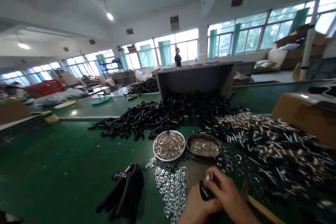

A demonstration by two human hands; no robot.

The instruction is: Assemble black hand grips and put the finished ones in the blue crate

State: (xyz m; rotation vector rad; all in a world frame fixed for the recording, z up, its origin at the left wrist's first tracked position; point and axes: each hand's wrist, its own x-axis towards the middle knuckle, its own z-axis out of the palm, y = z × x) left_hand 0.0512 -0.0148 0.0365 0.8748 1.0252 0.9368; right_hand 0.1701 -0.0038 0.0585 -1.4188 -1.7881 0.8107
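My left hand is closed around a black curved handle-like part, whose end sticks out of the fist. The fingers of my right hand pinch a small silver metal fitting at that end. Both hands are together above a flat brownish plate. Left of them, silver nuts are spread over the green table. Beyond the plate stand a round dish of small metal pins and a dark oval tin of tiny metal pieces.
Several assembled black handles lie at left. A hammer-like tool with a wooden handle rests at right. Black parts spill from a grey bin. Silver sleeves and bolts heap up by a cardboard box. A person stands far back.
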